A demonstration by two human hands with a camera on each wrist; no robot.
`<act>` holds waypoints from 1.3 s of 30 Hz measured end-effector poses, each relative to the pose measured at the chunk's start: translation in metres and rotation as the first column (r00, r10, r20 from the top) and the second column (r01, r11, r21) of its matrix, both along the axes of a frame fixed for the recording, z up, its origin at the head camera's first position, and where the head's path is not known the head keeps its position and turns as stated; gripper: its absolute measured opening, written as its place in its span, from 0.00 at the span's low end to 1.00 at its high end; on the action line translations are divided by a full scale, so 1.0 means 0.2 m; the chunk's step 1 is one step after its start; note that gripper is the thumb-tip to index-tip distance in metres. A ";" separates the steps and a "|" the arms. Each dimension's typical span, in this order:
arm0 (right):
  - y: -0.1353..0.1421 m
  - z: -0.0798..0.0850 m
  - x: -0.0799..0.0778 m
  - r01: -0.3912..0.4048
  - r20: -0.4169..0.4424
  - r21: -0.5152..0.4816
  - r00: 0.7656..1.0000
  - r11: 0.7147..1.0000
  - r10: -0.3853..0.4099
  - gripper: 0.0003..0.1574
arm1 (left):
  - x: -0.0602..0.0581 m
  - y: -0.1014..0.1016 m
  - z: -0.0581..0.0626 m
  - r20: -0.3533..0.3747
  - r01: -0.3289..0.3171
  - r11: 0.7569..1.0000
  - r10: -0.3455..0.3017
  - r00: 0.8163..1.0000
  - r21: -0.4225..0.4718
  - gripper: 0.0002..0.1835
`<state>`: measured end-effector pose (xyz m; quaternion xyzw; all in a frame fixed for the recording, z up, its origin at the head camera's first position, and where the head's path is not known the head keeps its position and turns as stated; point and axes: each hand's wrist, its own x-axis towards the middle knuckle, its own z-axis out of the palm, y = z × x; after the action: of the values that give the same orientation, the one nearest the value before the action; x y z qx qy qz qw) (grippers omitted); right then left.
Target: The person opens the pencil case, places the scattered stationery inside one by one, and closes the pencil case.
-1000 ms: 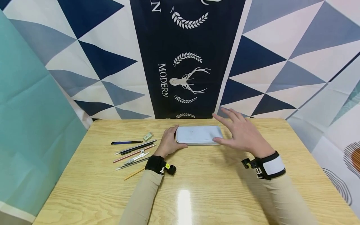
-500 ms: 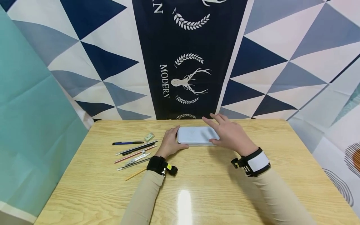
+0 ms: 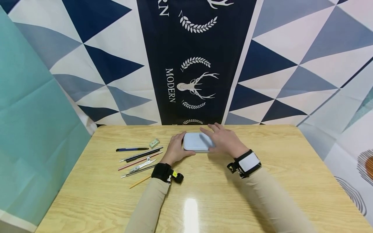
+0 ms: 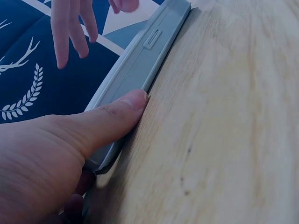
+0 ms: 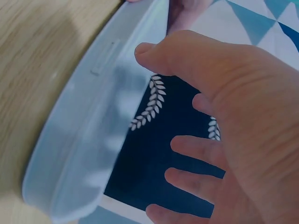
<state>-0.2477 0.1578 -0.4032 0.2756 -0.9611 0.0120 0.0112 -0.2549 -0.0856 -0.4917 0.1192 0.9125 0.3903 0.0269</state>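
A pale blue, closed pencil case [image 3: 195, 141] lies flat near the table's far edge. My left hand [image 3: 175, 150] grips its left end; in the left wrist view the thumb [image 4: 119, 114] presses the front side, below a small latch [image 4: 152, 39]. Over the case's right half hovers my right hand [image 3: 226, 141], fingers spread and holding nothing. The right wrist view shows the right thumb [image 5: 173, 53] near the lid's edge, the other fingers beyond the case. The right end of the case is hidden behind the right hand in the head view.
Left of the case lie a blue and black pen [image 3: 132, 149], an eraser [image 3: 154, 143], a drawing compass [image 3: 142, 165], a red pencil [image 3: 140, 161], a yellow stick-like pencil [image 3: 140, 182] and several dark pencils or pens. A patterned cloth [image 3: 192, 97] hangs behind the wooden table [image 3: 221, 200].
My right hand has moved left and slightly down, from beside the case's right end to over its right half. The left hand and the case stay in place.
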 end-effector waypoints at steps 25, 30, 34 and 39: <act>-0.13 -0.08 -0.05 0.056 0.138 0.150 0.988 0.987 -0.077 0.60 | 0.00 0.03 -0.01 -0.031 -0.032 0.999 0.031 0.999 -0.035 0.63; -0.18 -0.08 -0.04 0.051 0.103 0.240 0.992 0.970 -0.078 0.59 | 0.01 0.05 0.00 -0.065 -0.055 0.998 0.052 0.997 -0.041 0.62; -0.22 -0.08 -0.03 0.096 0.113 0.254 0.985 0.962 -0.128 0.58 | 0.02 0.06 0.00 -0.081 -0.053 0.998 0.049 0.996 -0.044 0.60; -0.28 -0.09 -0.03 0.138 0.123 0.311 0.975 0.941 -0.183 0.57 | 0.02 0.06 0.00 -0.090 -0.059 0.997 0.054 0.994 -0.057 0.59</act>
<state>-0.2530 0.1017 -0.4216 0.1929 -0.9692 -0.1144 -0.1020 -0.2511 -0.0743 -0.4910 0.1097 0.9271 0.3577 -0.0210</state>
